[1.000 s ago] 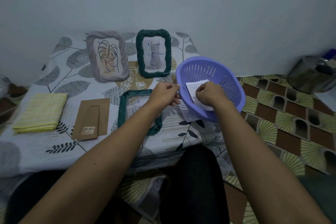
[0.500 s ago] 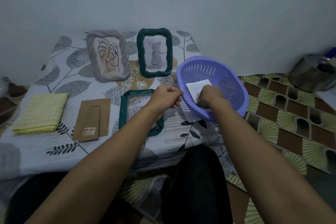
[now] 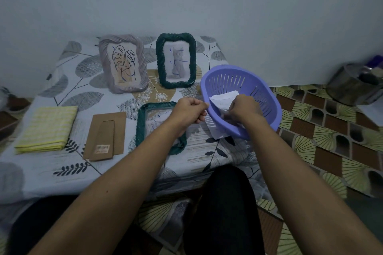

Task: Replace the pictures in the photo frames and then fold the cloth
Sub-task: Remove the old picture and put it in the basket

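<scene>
My left hand (image 3: 189,111) pinches the near rim of a purple slotted basket (image 3: 267,97), which is tipped toward me at the table's right edge. My right hand (image 3: 243,109) is inside it, fingers closed on a picture among the white paper pictures (image 3: 222,97). An empty green frame (image 3: 142,124) lies flat under my left forearm, its brown cardboard back (image 3: 105,134) to the left. A grey frame with a leaf drawing (image 3: 122,64) and a green frame with a cat picture (image 3: 176,60) stand at the back. A folded yellow cloth (image 3: 46,128) lies at the left.
The low table (image 3: 207,151) wears a leaf-print cover. One paper sheet (image 3: 217,133) pokes out beneath the basket. A metal pot (image 3: 352,85) sits on the patterned floor mat (image 3: 323,134) to the right. My knees are under the table's front edge.
My right hand has gone deeper into the basket and closed on a picture. The left hand has stayed at the rim.
</scene>
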Available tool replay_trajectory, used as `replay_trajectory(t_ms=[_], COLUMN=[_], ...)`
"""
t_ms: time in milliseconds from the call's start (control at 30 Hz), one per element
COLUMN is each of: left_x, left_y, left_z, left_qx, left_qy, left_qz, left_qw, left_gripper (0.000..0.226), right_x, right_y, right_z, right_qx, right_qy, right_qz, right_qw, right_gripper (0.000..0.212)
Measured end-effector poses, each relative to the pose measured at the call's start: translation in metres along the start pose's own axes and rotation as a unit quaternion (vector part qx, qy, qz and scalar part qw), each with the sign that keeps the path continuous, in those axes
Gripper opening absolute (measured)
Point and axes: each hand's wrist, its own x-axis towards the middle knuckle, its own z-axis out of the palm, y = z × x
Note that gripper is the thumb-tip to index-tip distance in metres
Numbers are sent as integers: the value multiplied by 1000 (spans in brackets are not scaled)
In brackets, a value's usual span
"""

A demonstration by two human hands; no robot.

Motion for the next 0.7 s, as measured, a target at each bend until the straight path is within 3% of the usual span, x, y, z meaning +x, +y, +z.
replay_trajectory(t_ms=[133, 400, 700], left_x=[-4, -18, -46], left_y=[3, 10, -5], left_z=[-1, -28, -84], left_qx=[5, 18, -35], left_qy=[-3, 36, 74], left_qz=[4, 30, 15], left_qw=[1000, 999, 997], left_gripper=[20, 18, 7], right_x=[-12, -54, -93], right_y=[-3, -34, -91], right_z=[-8, -21, -3], right_qx=[18, -17, 64], right_qy=[45, 211, 235], right_qz=[-30, -110, -239], right_qw=[998, 971, 940], right_gripper=[17, 15, 5])
